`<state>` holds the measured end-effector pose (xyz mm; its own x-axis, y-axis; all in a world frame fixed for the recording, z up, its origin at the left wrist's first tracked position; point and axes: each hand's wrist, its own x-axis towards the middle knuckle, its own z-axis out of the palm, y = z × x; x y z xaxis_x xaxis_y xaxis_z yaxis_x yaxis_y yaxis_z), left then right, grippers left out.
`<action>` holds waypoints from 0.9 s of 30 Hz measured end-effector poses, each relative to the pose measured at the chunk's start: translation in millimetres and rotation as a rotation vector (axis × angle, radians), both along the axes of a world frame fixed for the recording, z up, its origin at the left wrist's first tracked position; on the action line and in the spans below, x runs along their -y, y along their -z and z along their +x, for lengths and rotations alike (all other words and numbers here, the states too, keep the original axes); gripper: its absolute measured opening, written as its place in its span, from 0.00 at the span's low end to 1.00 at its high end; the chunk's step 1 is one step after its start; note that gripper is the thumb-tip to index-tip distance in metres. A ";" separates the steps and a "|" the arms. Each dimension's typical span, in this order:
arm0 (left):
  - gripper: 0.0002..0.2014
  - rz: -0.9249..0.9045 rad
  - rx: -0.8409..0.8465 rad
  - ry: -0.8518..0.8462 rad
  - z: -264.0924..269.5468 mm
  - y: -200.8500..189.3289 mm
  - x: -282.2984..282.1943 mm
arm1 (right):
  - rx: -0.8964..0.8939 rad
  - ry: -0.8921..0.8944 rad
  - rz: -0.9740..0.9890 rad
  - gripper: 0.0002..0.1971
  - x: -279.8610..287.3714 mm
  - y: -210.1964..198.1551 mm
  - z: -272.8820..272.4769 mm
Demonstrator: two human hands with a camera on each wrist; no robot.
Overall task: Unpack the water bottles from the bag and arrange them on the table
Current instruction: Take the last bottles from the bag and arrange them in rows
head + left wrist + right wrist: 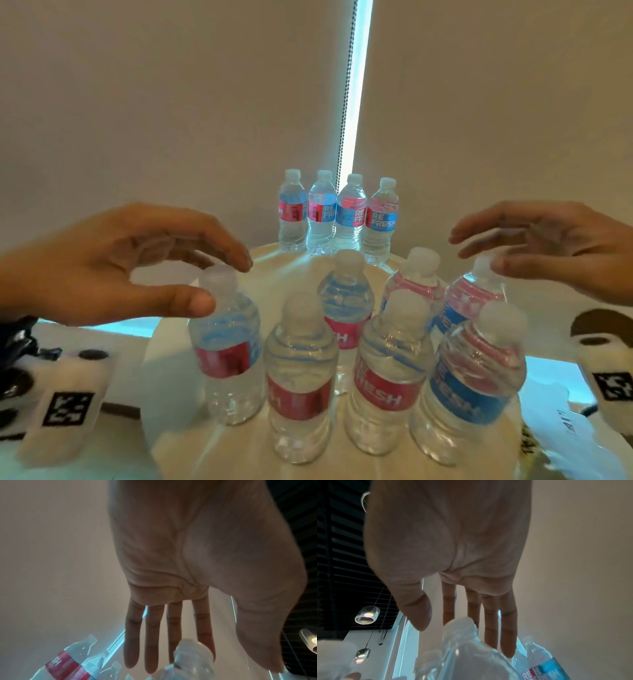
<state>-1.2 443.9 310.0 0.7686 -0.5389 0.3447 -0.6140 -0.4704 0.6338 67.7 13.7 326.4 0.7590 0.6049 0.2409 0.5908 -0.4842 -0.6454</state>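
Observation:
Several clear water bottles with pink-and-blue labels stand upright on a round pale table (174, 387). My left hand (224, 284) hovers open over the cap of the front-left bottle (227, 342), thumb beside the cap and fingers arched above it. In the left wrist view the straight fingers (152, 649) reach past that bottle's cap (192, 651). My right hand (476, 251) hovers open over the cap of the rear-right bottle (474, 298). The right wrist view shows its fingers (491, 628) extended above the cap (462, 627). Neither hand grips anything.
A row of several bottles (337, 214) lines the table's far edge against the window blind, whose bead chain (347, 85) hangs behind. White wrist devices with black markers (65, 404) (613, 380) sit at both sides. A white sheet with handwriting (565, 428) lies lower right.

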 end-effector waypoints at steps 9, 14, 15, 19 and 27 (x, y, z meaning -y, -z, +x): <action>0.31 0.005 -0.045 -0.148 -33.6 31.6 4.3 | 0.041 0.037 -0.044 0.34 3.2 41.1 -13.5; 0.23 -0.146 -0.021 -0.147 -29.0 34.0 15.1 | 0.066 0.052 -0.023 0.31 0.6 40.7 -12.2; 0.24 -0.158 -0.029 -0.157 -25.0 31.7 14.7 | 0.066 0.050 -0.026 0.30 -0.8 38.1 -11.5; 0.26 -0.181 0.000 -0.217 2.1 15.2 13.3 | 0.059 0.084 -0.013 0.29 -9.9 20.7 6.2; 0.24 -0.095 0.120 -0.331 92.4 -5.2 23.6 | 0.193 0.160 -0.051 0.29 -68.6 -5.9 80.2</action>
<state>91.1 420.3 315.2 0.8473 -0.2290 0.4793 -0.5108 -0.5986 0.6170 147.8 82.3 332.4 0.7890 0.4956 0.3632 0.6138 -0.6107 -0.5003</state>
